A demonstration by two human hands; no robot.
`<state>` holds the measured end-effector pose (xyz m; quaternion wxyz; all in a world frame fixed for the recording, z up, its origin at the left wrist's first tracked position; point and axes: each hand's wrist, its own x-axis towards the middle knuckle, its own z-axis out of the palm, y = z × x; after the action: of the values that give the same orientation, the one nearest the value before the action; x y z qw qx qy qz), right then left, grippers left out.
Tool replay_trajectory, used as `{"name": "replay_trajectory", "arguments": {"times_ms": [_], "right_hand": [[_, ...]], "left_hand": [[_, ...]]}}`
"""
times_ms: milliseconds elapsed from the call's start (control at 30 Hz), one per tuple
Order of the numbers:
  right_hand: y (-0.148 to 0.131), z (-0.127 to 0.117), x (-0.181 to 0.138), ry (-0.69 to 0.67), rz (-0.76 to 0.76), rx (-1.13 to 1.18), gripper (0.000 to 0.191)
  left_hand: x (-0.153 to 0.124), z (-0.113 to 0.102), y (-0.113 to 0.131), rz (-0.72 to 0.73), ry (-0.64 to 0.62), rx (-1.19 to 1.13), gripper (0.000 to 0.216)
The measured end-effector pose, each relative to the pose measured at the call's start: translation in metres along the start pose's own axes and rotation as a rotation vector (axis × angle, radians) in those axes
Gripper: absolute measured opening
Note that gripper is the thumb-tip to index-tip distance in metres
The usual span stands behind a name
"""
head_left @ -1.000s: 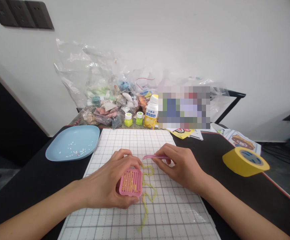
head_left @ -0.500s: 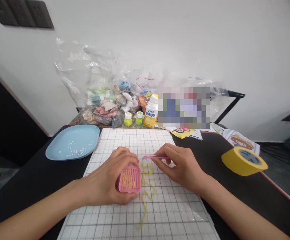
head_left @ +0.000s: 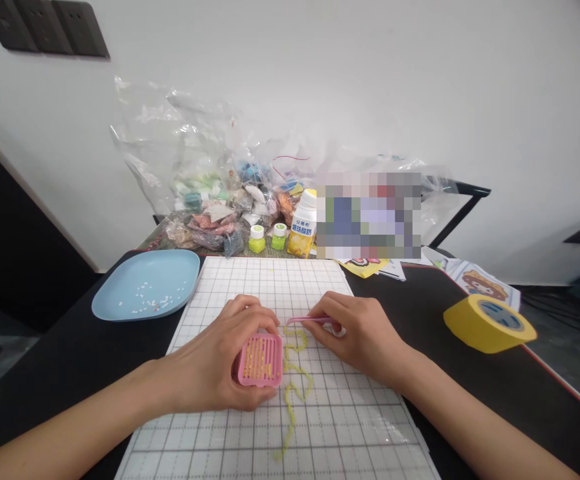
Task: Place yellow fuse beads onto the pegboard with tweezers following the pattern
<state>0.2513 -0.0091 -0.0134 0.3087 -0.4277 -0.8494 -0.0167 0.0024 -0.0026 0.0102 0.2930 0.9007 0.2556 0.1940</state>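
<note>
My left hand [head_left: 230,357] grips a small pink slotted tray [head_left: 261,362], tilted toward me, with yellow beads lined up in most of its grooves. Between the fingertips of my right hand [head_left: 357,323] is a pair of pink tweezers [head_left: 303,320], its curved tip pointing left. That tip hovers at or just above the top end of a wavy line of yellow-green beads [head_left: 293,413]; whether it pinches a bead is too small to tell. The bead line runs down the white gridded board [head_left: 355,427], right beside the tray.
At the left lies a blue plate [head_left: 115,297] with scattered white beads. Two small jars [head_left: 257,239] of green beads and a yogurt bottle [head_left: 303,227] stand behind the board, before bagged beads [head_left: 215,227]. A yellow tape roll [head_left: 470,325] sits at the right.
My right hand and the tweezers have shifted slightly down, the tip now a little lower near the top of the bead line. My left hand and the tray stay nearly where they were.
</note>
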Motion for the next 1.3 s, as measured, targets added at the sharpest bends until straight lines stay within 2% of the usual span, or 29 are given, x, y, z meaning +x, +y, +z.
{"name": "replay_trajectory", "arguments": {"times_ms": [267,467,667,900,1300], "right_hand": [[0.0,0.0,0.0,0.019,0.0,0.002,0.022],[-0.011,-0.002,0.001,0.145,-0.059,0.119,0.019],[-0.022,0.0,0.001,0.052,-0.149,0.208,0.014],[-0.022,0.004,0.002,0.05,-0.136,0.21,0.015],[-0.024,0.009,0.003,0.07,-0.152,0.205,0.015]], "left_hand": [[0.0,0.0,-0.001,-0.001,-0.006,0.009,0.049],[0.0,0.001,0.001,-0.005,0.025,0.054,0.042],[0.0,0.002,0.001,-0.004,0.066,0.072,0.041],[-0.001,0.005,-0.002,0.005,0.097,0.045,0.039],[0.0,0.003,-0.001,-0.009,0.04,0.072,0.043]]}}
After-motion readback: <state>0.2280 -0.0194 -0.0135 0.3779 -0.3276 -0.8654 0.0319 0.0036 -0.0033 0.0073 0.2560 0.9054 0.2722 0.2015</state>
